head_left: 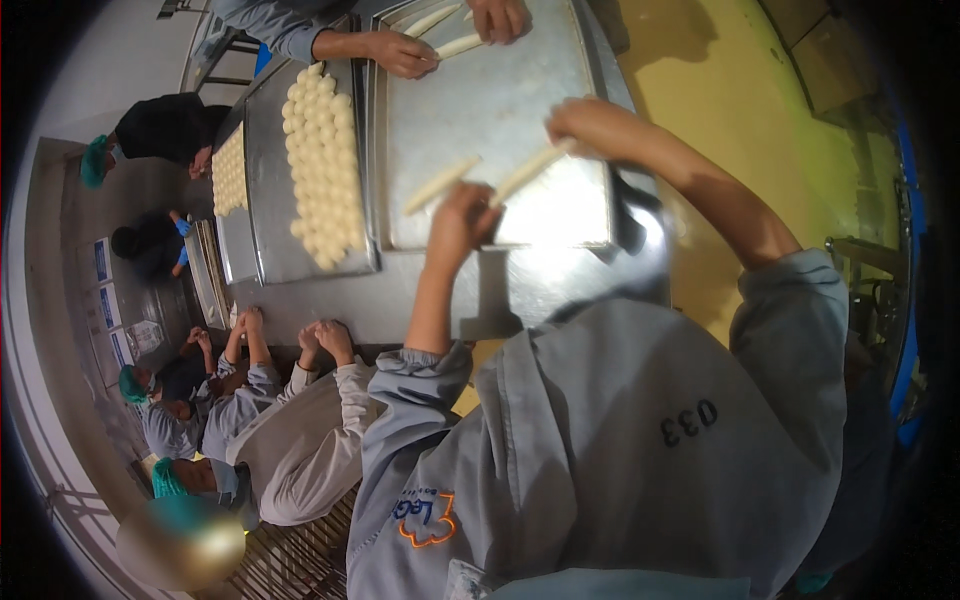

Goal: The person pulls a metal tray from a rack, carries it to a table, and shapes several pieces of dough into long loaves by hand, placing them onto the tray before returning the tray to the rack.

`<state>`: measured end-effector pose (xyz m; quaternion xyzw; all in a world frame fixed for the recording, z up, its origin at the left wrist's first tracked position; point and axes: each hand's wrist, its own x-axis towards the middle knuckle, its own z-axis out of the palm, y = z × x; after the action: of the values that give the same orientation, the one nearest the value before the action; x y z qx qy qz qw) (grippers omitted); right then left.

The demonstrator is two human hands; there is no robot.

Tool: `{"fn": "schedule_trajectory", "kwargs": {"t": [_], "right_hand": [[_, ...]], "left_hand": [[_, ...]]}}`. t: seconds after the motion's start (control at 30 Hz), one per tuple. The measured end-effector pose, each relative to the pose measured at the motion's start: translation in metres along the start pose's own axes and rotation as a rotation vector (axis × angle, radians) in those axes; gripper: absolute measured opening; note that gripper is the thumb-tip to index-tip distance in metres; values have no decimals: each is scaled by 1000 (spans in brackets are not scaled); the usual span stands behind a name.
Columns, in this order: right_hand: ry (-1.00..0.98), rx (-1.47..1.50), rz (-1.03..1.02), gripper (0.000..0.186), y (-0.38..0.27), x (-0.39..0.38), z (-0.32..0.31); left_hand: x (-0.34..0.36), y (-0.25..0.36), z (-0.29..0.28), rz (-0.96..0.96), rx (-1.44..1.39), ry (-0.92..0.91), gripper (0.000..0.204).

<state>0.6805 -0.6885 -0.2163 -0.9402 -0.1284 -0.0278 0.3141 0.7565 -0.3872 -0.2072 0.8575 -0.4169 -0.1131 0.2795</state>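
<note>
Low over a shallow metal tray [505,100], a pale dough strip [530,173] stretches at a slant between my hands. My left hand [465,217] is closed on its nearer end. At its farther end my right hand [592,128] is closed too, a little blurred by motion. Just beyond my left hand, another dough strip [442,186] lies on the tray, roughly side by side with the held one. Across the tray, a co-worker's two hands [405,53] hold a dough strip [460,45] at the far edge, beside a further strip [433,20].
Left of the tray, a metal sheet [268,150] bears many round dough balls [322,160]. Farther left lies another sheet of small dough pieces [229,172]. Several co-workers in hair nets stand along the table's left side, their hands [325,340] near its edge.
</note>
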Motion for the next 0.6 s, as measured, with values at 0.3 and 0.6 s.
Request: {"fn": "schedule_trajectory", "kwargs": {"t": [0.3,0.6], "right_hand": [[-46,52,213,18,-11,-1,-16],[-101,-293,212,49,-41,-18,-15]], "left_hand": [[-8,-2,-9,-145,0,15,23],[-22,13,-22,7,161,33,26]]}}
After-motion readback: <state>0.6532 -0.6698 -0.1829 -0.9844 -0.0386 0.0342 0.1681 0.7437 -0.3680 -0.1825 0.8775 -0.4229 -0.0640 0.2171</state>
